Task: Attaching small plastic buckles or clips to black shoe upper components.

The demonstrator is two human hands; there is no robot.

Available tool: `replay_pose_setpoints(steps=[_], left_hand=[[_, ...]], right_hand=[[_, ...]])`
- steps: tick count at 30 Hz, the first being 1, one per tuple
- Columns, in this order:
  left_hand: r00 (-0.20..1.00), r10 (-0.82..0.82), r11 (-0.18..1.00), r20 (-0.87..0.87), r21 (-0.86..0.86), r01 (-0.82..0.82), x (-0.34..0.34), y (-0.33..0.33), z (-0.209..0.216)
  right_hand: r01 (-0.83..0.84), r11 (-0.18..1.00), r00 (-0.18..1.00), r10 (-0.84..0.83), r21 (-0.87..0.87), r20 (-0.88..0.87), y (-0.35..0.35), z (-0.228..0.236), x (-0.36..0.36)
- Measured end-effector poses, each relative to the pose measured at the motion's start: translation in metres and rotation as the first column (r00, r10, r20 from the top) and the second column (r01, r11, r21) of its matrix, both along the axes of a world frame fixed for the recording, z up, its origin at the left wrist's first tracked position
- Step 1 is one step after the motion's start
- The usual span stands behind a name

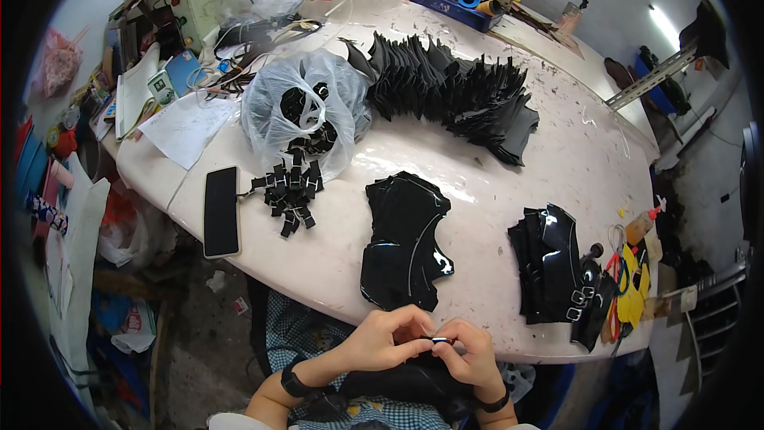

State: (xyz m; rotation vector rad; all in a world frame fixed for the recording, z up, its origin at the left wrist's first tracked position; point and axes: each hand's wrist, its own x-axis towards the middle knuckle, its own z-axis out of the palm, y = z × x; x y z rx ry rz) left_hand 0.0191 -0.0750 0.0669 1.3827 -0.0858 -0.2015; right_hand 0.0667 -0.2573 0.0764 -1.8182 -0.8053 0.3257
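Close to the table's front edge, my left hand [380, 342] and my right hand [473, 353] meet in a pinch. Between their fingertips is a small black piece with a shiny edge [442, 340]; fingers cover much of it, so its kind is unclear. Just beyond my hands lies a stack of glossy black cut pieces [404, 231], curved in outline. To the left, a pile of short black straps with metal bits [290, 191] rests on the table. Dark material [406, 382] lies across my lap, below my hands.
A clear plastic bag [267, 111] with black parts stands behind the straps, beside a phone [221, 213]. A long row of black pieces [446, 84] spans the back. Right are black panels with buckles [553, 263], yellow-handled tools [631, 295] and a bottle [639, 227]. Thread spools fill a blue tray [452, 12].
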Motion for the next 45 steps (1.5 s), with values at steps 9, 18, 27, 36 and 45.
replay_pose_setpoints(steps=[9,18,27,36,45], left_hand=[[0.743,0.357,0.446,0.566,0.596,-0.668,0.030,0.033,-0.007],[0.717,0.325,0.308,0.617,0.648,-0.697,0.034,0.033,-0.027],[0.706,0.517,0.693,0.484,0.247,-0.677,0.036,0.008,-0.030],[0.772,0.628,0.708,-0.098,-0.339,-0.619,0.027,0.025,-0.032],[0.846,0.510,0.638,-0.152,-0.594,-0.491,0.005,0.006,-0.011]], right_hand=[[0.203,0.975,0.976,-0.194,0.093,-0.097,-0.004,-0.007,-0.002],[0.143,0.989,0.990,-0.143,0.032,-0.012,0.003,-0.009,0.001],[0.090,0.995,0.994,-0.093,0.053,0.050,0.010,-0.007,0.007],[-0.094,0.993,0.992,0.099,0.075,-0.076,0.027,-0.011,0.005],[0.084,0.974,0.995,-0.072,0.211,-0.062,0.014,-0.003,0.002]])
